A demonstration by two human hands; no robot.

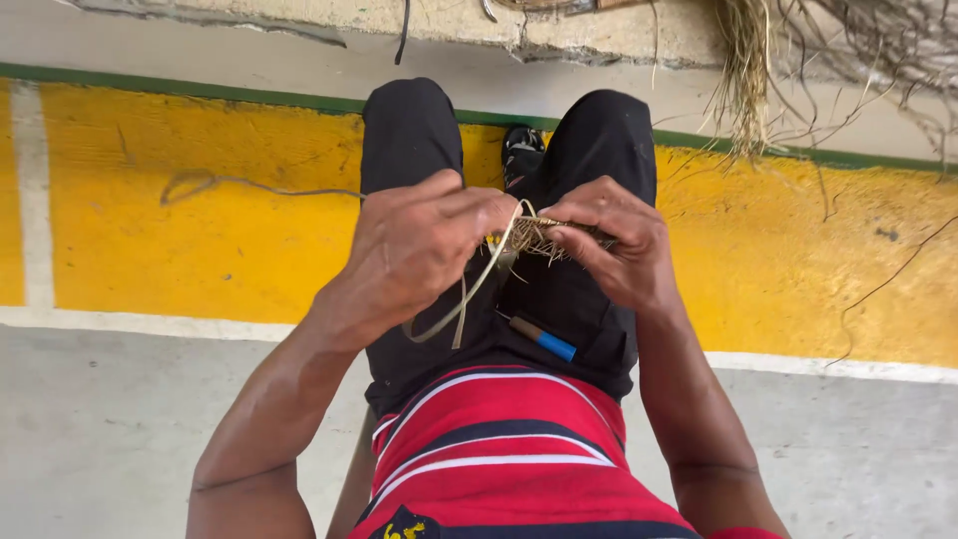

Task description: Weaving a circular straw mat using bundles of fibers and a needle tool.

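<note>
Early stage, judging by size: left hand (419, 250) pinching pale strip (477, 289), right hand (609, 245) fingers closed on small woven fibre bundle (534, 237); long strip tail unwoven.

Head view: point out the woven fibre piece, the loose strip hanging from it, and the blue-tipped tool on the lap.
woven fibre piece (539, 238), head view, on its frayed middle between the hands.
loose strip (469, 294), head view, on its hanging curve.
blue-tipped tool (544, 339), head view, mid-shaft.
</note>
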